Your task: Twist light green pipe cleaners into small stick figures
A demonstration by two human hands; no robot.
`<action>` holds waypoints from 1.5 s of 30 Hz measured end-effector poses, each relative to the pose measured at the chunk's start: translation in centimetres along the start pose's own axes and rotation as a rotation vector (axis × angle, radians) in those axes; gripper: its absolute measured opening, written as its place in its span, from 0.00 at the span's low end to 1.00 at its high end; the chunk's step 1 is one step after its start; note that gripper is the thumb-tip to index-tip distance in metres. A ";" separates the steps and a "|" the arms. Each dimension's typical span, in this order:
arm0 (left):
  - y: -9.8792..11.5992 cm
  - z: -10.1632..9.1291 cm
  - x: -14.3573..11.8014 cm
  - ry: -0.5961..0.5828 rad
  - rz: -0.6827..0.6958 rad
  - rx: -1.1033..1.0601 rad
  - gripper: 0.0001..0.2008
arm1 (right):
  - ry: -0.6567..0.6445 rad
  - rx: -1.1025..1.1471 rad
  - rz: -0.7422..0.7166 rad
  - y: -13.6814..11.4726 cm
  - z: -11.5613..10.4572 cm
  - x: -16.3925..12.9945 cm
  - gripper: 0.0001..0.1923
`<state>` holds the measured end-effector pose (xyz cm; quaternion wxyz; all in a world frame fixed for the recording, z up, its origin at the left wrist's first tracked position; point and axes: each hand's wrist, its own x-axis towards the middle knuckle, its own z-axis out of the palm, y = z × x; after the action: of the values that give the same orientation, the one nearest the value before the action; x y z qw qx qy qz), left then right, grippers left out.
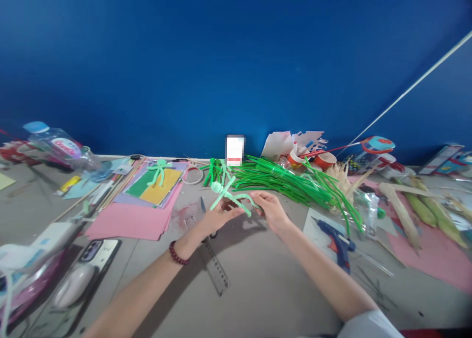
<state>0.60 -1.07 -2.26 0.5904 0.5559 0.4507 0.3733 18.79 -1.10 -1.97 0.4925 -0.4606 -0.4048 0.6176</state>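
Note:
Both my hands hold a light green pipe-cleaner figure above the grey table. My left hand, with a dark red bead bracelet on its wrist, grips the figure's lower limbs. My right hand pinches its right end. The figure has a small coiled head and thin bent limbs. Just behind it lies a big bundle of dark green pipe cleaners. Two more finished green figures stand at the back, and another light green one lies on coloured paper.
A clear ruler lies under my left wrist. A blue glue gun rests to the right, near corn cobs and husks. Pink paper sheets, a tape roll, a phone, a mouse and a bottle are left.

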 end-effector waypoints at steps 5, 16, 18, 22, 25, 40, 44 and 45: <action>0.6 -5.2 2.2 -0.063 0.007 0.095 0.15 | 0.032 -0.025 -0.039 -1.1 -0.9 0.4 0.17; 5.1 -1.3 -2.6 0.163 0.688 0.898 0.12 | -0.099 -0.194 0.007 -1.1 0.2 -0.5 0.17; 4.4 0.0 -2.8 0.161 0.685 1.006 0.09 | -0.104 -0.200 0.011 -1.0 0.3 -0.6 0.17; 3.0 0.7 -2.4 0.173 0.656 1.133 0.10 | -0.112 -0.286 -0.015 -0.8 0.1 -0.5 0.16; 2.7 0.6 -2.2 0.098 0.653 1.193 0.13 | -0.089 -0.471 -0.158 -0.8 0.0 -0.5 0.12; 1.8 0.6 -1.5 0.110 0.518 0.995 0.10 | -0.009 -0.700 -0.366 -1.3 -0.2 -0.6 0.12; 1.4 0.4 -1.4 0.183 0.529 0.982 0.09 | 0.059 -0.730 -0.477 -0.9 -0.1 -1.0 0.14; 1.3 0.4 -1.3 0.208 0.536 0.988 0.09 | 0.074 -0.790 -0.535 -0.7 0.0 -1.1 0.13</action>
<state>0.60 -2.32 -0.87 0.0977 0.8211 0.4706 0.3078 19.01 -2.08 -1.12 0.4354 -0.5138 -0.6952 0.2514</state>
